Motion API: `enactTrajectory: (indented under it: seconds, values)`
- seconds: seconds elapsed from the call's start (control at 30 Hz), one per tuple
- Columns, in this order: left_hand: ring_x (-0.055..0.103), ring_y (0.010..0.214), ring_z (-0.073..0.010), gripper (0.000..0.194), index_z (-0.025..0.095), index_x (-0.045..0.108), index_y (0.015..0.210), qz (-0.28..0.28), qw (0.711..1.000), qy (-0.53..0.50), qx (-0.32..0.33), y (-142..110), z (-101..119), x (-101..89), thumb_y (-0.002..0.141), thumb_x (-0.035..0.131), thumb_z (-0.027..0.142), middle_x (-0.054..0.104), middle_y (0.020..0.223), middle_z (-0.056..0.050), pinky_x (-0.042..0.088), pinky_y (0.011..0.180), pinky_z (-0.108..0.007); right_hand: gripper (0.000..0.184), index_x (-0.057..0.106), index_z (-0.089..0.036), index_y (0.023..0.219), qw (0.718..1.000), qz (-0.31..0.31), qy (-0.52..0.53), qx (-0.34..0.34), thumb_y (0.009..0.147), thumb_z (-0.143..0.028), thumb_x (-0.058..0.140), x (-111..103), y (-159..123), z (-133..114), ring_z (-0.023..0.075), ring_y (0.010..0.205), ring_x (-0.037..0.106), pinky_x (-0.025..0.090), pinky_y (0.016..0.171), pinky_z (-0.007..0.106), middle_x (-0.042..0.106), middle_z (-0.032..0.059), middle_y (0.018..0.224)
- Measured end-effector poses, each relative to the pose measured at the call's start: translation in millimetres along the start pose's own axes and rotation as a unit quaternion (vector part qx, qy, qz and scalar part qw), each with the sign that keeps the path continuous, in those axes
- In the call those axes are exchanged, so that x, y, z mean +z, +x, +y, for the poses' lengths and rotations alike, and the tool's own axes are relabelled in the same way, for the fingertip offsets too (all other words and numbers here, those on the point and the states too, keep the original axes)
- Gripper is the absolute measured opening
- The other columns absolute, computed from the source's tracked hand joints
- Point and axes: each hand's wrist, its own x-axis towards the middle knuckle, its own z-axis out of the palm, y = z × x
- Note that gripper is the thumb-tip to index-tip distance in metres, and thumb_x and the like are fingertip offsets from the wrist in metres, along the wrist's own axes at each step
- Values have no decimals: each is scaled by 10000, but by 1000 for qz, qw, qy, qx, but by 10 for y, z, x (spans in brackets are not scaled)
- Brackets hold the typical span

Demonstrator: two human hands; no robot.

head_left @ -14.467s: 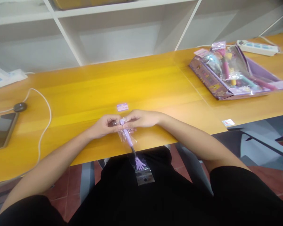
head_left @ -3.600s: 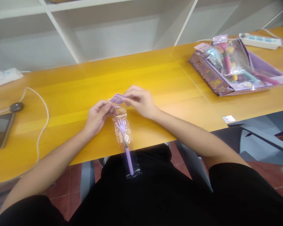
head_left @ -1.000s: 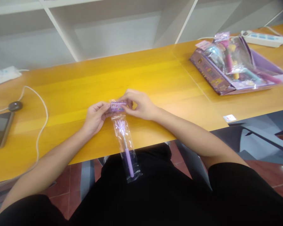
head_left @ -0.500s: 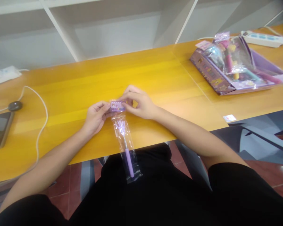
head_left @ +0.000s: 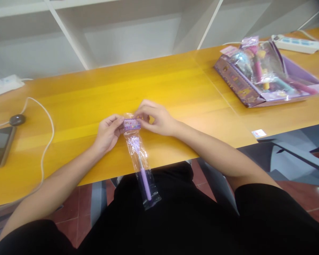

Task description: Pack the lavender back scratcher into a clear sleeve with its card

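A purple back scratcher [head_left: 145,182] with a metal shaft and a claw-like head lies inside a clear plastic bag [head_left: 144,156]. Its lower end hangs past the table edge, over my dark clothes. Across the top of the bag runs a small printed purple card [head_left: 132,124]. My left hand [head_left: 109,134] pinches the card's left side between thumb and fingers. At the card's upper right, my right hand [head_left: 157,118] has thumb and fingertips closed on the edge of the packaging. Clear film shows just above the card.
At the back right, a purple display box [head_left: 239,83] holds several bagged colourful items. Behind it lies a white power strip [head_left: 297,44]. A phone [head_left: 1,147] and a white cable [head_left: 51,127] are on the left. A small sticker [head_left: 258,133] lies near the front edge.
The printed card has slid slightly down and left, and more clear film shows above it. The bag's lower end sits slightly lower. Both hands stay nearly in place.
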Motion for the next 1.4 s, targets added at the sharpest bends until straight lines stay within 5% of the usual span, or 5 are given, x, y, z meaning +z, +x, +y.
enactTrajectory:
  seconds: [0.6, 1.1, 1.4]
  values:
    - [724, 819, -158, 321, 178, 775, 843, -20, 1000, 17, 16, 12, -24, -52, 819, 962, 437, 771, 900, -49, 604, 760, -267, 87, 747, -207, 1114, 1000, 11, 8, -25, 1088, -257, 680, 17, -5, -61, 95, 697, 578, 517, 662, 264, 735, 43, 1057]
    - [808, 976, -231, 334, 195, 710, 860, -22, 998, 16, 62, -32, 63, 11, 858, 948, 429, 825, 962, -57, 648, 970, -401, 122, 763, -212, 1143, 998, -23, -10, -55, 1097, -232, 651, 29, -12, -65, 93, 706, 560, 522, 684, 270, 695, 51, 1097]
    - [813, 976, -209, 376, 190, 711, 851, -11, 998, 12, 60, -13, 29, 4, 815, 979, 451, 839, 988, -55, 643, 962, -349, 241, 746, -212, 1282, 997, -66, -35, -32, 1053, -208, 670, 48, -54, -49, 110, 761, 506, 473, 703, 283, 583, 52, 1129]
